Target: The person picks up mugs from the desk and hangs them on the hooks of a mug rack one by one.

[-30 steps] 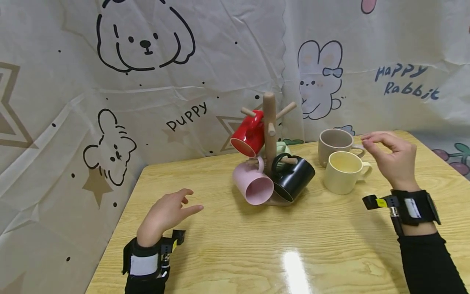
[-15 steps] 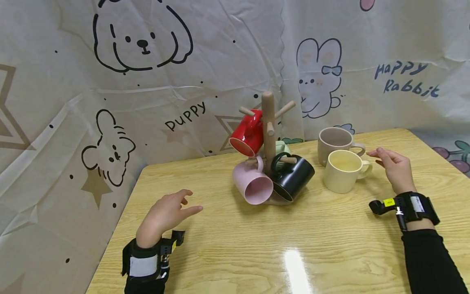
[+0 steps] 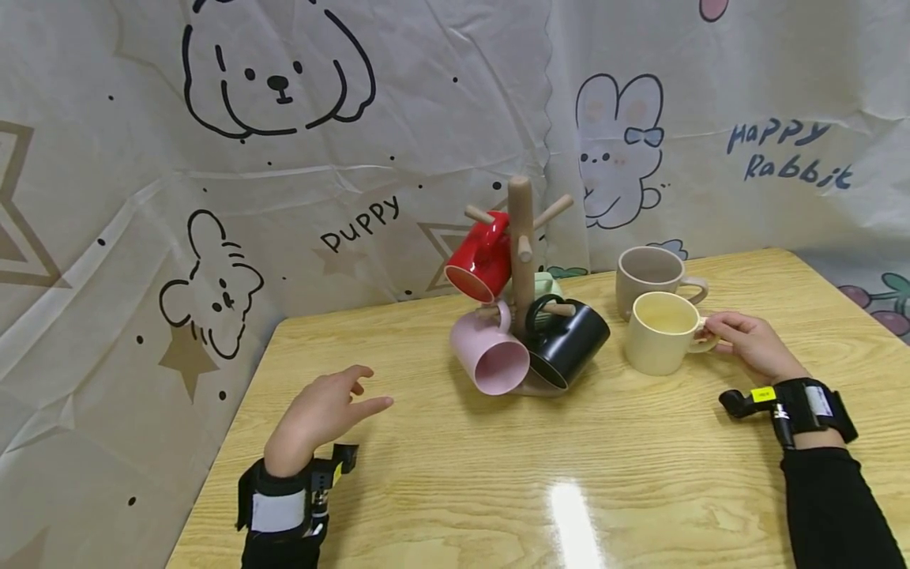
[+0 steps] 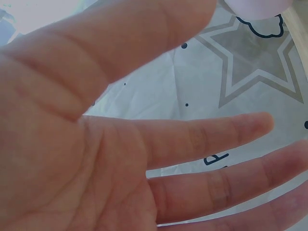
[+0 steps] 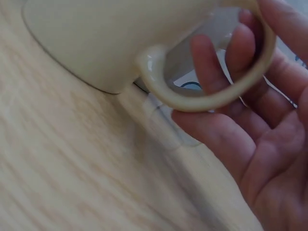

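Note:
On the right of the table stands a pale yellow mug (image 3: 656,341), upright, its handle pointing right. My right hand (image 3: 757,344) grips that handle; in the right wrist view the fingers (image 5: 243,48) curl round and behind the handle loop (image 5: 192,102), the thumb apparently at its edge. Just behind it is a grey-beige mug (image 3: 635,286), handle also to the right. My left hand (image 3: 323,415) hovers over the left part of the table, holding nothing. Its fingers (image 4: 207,139) are spread and nearly straight in the left wrist view.
A wooden mug tree (image 3: 522,273) stands mid-table. From its pegs hang a red mug (image 3: 482,261), a pink mug (image 3: 478,348), a black mug (image 3: 579,340) and, partly hidden behind, a light green mug (image 3: 546,286). A printed cloth (image 3: 426,103) backs the table (image 3: 455,482).
My right hand has come down and left from above the table and taken hold of the yellow mug's handle. The left hand has stayed where it was.

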A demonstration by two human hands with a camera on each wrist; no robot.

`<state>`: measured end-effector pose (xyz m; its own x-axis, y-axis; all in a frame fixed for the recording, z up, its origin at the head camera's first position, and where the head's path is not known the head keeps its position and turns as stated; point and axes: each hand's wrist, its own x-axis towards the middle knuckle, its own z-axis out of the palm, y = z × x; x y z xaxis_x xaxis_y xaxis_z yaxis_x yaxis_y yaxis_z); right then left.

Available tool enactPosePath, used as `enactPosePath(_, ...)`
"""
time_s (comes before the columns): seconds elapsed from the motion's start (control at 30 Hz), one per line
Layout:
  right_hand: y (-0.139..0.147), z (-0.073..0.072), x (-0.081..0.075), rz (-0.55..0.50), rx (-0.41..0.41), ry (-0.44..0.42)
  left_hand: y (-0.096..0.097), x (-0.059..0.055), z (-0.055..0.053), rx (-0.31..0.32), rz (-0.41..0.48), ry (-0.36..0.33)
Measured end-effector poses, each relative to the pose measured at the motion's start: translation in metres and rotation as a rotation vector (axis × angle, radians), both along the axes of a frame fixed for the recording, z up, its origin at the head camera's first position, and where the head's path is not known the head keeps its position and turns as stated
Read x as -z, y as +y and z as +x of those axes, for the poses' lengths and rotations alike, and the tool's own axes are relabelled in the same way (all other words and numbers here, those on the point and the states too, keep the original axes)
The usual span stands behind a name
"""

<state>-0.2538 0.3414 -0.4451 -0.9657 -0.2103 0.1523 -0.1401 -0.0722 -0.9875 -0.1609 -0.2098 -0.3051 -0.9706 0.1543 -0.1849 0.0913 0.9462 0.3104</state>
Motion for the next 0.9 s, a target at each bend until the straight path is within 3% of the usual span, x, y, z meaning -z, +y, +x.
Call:
enactPosePath(0.1,0.002,0.001,0.002,-0.012,-0.043,-0.009,0.0,0.0,0.001,-0.007,0.001,-0.002)
enactPosePath(0.33,0.005,0.005,0.004,-0.046,-0.038,0.013,0.0,0.001,0.0,-0.006,0.006,0.003)
enactPosePath(0.5,0.008,0.007,-0.001,-0.163,-0.095,0.044,-0.001,0.001,-0.001,-0.007,0.007,0.01)
enactPosePath(0.63,0.008,0.01,-0.012,-0.261,-0.127,0.074,-0.002,0.001,-0.002,-0.014,0.007,0.016)
enactPosePath(0.9,0.002,0.019,-0.047,-0.278,-0.136,0.119,-0.001,0.002,-0.002,-0.011,0.004,0.012)
